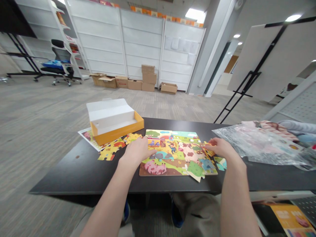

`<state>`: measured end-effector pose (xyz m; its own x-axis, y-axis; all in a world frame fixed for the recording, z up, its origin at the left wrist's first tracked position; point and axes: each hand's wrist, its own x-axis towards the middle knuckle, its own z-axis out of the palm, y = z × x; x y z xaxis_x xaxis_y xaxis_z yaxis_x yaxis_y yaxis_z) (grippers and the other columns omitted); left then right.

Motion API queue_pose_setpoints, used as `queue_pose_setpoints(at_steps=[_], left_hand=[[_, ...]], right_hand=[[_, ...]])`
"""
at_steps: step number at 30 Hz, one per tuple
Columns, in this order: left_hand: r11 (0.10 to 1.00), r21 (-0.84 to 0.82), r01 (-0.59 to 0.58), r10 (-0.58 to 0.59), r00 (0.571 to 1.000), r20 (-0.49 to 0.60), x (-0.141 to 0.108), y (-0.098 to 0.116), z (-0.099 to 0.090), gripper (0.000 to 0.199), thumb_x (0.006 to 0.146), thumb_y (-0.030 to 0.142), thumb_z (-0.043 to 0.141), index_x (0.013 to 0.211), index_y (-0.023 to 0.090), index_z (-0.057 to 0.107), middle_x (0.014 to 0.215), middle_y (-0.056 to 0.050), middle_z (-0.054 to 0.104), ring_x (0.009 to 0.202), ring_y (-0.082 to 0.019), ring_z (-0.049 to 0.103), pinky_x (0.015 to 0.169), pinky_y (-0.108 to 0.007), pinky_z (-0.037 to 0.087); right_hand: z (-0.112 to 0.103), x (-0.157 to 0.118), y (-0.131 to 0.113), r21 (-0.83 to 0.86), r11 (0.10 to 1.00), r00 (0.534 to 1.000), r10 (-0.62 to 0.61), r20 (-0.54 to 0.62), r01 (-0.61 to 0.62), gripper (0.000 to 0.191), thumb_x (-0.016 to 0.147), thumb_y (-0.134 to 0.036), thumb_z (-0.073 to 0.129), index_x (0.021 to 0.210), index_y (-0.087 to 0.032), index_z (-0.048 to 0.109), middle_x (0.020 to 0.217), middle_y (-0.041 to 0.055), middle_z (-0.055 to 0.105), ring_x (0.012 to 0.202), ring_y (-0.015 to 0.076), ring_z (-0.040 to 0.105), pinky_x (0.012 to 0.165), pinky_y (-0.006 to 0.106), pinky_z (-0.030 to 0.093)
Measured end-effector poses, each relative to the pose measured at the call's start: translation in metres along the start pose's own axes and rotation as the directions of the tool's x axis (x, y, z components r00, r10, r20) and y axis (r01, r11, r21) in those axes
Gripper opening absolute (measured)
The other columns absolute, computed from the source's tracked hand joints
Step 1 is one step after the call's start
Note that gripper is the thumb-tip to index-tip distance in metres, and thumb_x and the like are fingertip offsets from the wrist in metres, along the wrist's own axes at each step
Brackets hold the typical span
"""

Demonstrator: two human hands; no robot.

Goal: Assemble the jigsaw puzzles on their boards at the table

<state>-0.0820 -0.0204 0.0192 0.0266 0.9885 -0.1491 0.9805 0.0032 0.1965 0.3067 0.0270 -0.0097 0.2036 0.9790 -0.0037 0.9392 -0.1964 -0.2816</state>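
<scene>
Farm-scene jigsaw puzzle (pixel 170 148) lies on a black table (pixel 93 177) between a person's hands. The left hand (pixel 135 149), thumb spread from the fingers and clasping nothing visible, is at its nine o'clock edge; the right hand (pixel 224 148) has fingertips at a yellow puzzle piece (pixel 209 152) at three o'clock, whether pinched cannot be told. An open yellow box (pixel 118 131) sits at ten o'clock, a green puzzle piece (pixel 196 170) at five.

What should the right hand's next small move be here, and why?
Probably bring the yellow piece inward onto the puzzle: the right hand's fingers are already at it, beside the puzzle's right edge. Whether they grip it is unclear.
</scene>
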Motion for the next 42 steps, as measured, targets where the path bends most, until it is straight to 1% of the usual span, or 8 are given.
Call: queue_pose_setpoints(at_steps=[4,11,16,21,25,28,33,42], left_hand=[[1.0,-0.01,-0.013,0.013,1.0,-0.017,0.0,-0.003,0.001,0.043,0.083,0.052,0.058,0.106,0.017,0.062,0.111,-0.019,0.072,0.102,-0.036,0.069,0.082,-0.041,0.053],[0.999,0.014,-0.03,0.03,0.999,-0.041,0.0,-0.006,0.0,0.036,0.087,0.049,0.055,0.102,0.017,0.064,0.11,-0.018,0.072,0.102,-0.035,0.07,0.082,-0.04,0.053],[0.999,0.022,-0.025,0.026,0.997,-0.069,-0.006,-0.004,-0.007,0.029,0.09,0.042,0.055,0.101,0.017,0.063,0.111,-0.017,0.072,0.102,-0.033,0.069,0.082,-0.04,0.052],[0.997,0.054,-0.057,0.067,0.979,-0.195,-0.007,0.003,-0.007,0.028,0.094,0.041,0.055,0.107,0.018,0.062,0.112,-0.013,0.068,0.106,-0.031,0.065,0.084,-0.038,0.051],[0.937,-0.019,-0.35,0.327,0.894,-0.307,-0.008,0.024,0.0,0.022,0.096,0.038,0.055,0.106,0.019,0.063,0.114,-0.011,0.067,0.112,-0.028,0.061,0.093,-0.038,0.048],[0.77,-0.094,-0.632,0.597,0.764,-0.246,-0.016,0.051,0.011,0.021,0.092,0.04,0.065,0.1,0.02,0.063,0.111,-0.008,0.068,0.116,-0.027,0.059,0.102,-0.038,0.045],[0.568,-0.08,-0.819,0.791,0.571,-0.221,-0.033,0.094,0.039,0.043,0.083,0.048,0.075,0.11,0.019,0.058,0.127,-0.012,0.064,0.132,-0.031,0.05,0.107,-0.043,0.043],[0.57,-0.055,-0.82,0.804,0.57,-0.166,-0.028,0.106,0.049,0.05,0.082,0.046,0.077,0.117,0.015,0.058,0.127,-0.016,0.063,0.134,-0.034,0.049,0.108,-0.046,0.043]], right_hand=[[0.005,0.003,-0.001,-0.013,1.0,0.999,0.013,0.04,-0.012,0.049,0.069,-0.049,0.079,0.106,-0.018,0.071,0.109,0.0149,0.076,0.092,0.0317,0.073,0.074,0.038,0.055],[0.0,-0.005,-0.014,0.055,0.997,0.998,-0.06,-0.001,0.06,0.038,0.078,-0.048,0.072,0.102,-0.018,0.072,0.107,0.0143,0.076,0.094,0.0287,0.073,0.076,0.035,0.056],[-0.005,-0.018,-0.036,0.19,0.969,0.967,-0.189,0.169,0.157,0.035,0.074,-0.039,0.077,0.101,-0.019,0.071,0.104,0.0112,0.076,0.09,0.0238,0.072,0.074,0.029,0.056],[-0.01,-0.029,-0.067,0.133,0.969,0.943,-0.236,0.233,0.21,0.04,0.069,-0.04,0.082,0.102,-0.019,0.071,0.104,0.0109,0.075,0.091,0.0256,0.071,0.075,0.03,0.054],[-0.009,-0.031,-0.075,0.11,0.969,0.939,-0.24,0.245,0.219,0.037,0.073,-0.039,0.08,0.102,-0.018,0.071,0.103,0.0117,0.075,0.091,0.026,0.071,0.077,0.031,0.054],[-0.006,-0.029,-0.071,0.123,0.961,0.936,-0.269,0.229,0.246,0.031,0.075,-0.036,0.078,0.099,-0.018,0.072,0.102,0.011,0.076,0.089,0.0254,0.071,0.074,0.031,0.054],[-0.008,-0.028,-0.069,0.136,0.949,0.951,-0.296,0.086,0.283,0.027,0.078,-0.037,0.073,0.097,-0.017,0.073,0.097,0.0102,0.077,0.083,0.0237,0.072,0.071,0.031,0.054],[-0.017,-0.032,-0.072,0.195,0.926,0.946,-0.32,-0.054,0.324,0.019,0.08,-0.034,0.07,0.092,-0.018,0.073,0.089,0.0073,0.077,0.079,0.0219,0.071,0.071,0.032,0.054]])
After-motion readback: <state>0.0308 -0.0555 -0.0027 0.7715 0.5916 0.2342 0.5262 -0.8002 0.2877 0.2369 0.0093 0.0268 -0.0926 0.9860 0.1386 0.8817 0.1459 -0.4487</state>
